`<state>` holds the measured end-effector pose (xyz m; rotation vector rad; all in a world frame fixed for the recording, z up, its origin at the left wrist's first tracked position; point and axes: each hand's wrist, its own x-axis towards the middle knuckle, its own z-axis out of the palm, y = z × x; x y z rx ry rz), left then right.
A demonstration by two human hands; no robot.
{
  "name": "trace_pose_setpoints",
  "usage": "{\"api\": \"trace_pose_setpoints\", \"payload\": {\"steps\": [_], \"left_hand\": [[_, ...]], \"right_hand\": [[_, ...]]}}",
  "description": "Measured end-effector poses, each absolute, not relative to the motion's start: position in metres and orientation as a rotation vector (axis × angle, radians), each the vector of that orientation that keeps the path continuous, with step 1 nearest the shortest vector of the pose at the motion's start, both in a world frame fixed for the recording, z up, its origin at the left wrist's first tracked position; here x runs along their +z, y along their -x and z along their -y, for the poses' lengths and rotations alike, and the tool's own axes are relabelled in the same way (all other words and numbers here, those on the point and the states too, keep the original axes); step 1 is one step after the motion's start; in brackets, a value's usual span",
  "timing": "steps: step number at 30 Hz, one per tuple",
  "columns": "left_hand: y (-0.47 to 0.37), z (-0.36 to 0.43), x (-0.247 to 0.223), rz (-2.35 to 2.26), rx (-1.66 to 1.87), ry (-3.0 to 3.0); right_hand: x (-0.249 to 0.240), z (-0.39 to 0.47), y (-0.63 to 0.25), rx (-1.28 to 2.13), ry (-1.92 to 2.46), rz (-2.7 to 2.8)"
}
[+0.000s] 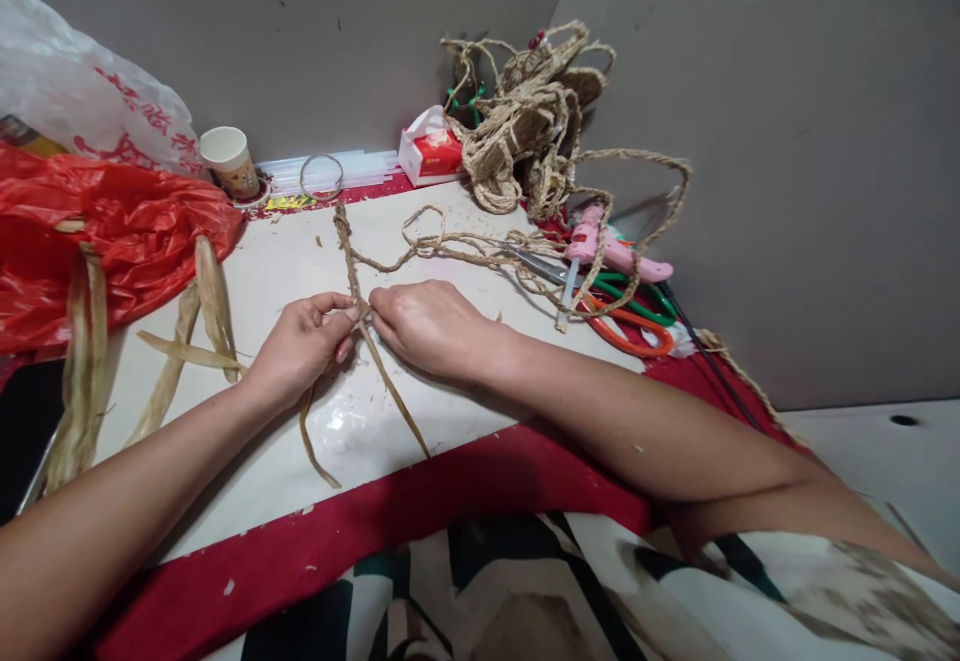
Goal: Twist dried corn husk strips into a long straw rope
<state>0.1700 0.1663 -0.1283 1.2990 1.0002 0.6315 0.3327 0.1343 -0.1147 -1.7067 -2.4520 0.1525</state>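
A thin straw braid (349,259) runs down the white board (450,401) from its knotted top end to my fingers. My left hand (307,339) pinches the braid's lower end between thumb and forefinger. Close against it on the right, my right hand (422,319) is closed on the same spot; a strand seems to be in its fingers, mostly hidden. One loose strand (396,397) trails down to the right from between the hands. Another strand (315,446) hangs below my left hand. A thin finished cord (450,241) extends from the braid to the right.
Flat dried strips (214,296) and a red plastic bag (112,231) lie at the left. Behind stand a paper cup (227,161), glue sticks (367,169) and a tissue pack (430,149). At the right are coiled braided rope (525,111), a pink glue gun (589,241) and orange-handled scissors (637,331).
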Motion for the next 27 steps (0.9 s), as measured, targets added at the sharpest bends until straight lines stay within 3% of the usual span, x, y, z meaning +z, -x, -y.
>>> {"api": "trace_pose_setpoints", "payload": {"steps": [5,13,27], "left_hand": [[-0.166,-0.172,-0.128,-0.987,0.497,-1.297],[-0.166,-0.169,-0.129,-0.976,0.592,-1.361],[-0.165,-0.173,-0.127,-0.923,0.498,-1.402]], "right_hand": [[-0.118,-0.136,-0.334,0.231,1.674,2.419],[-0.115,-0.145,-0.337,0.622,1.534,2.245],[-0.116,-0.142,-0.338,0.407,1.606,2.404]]}}
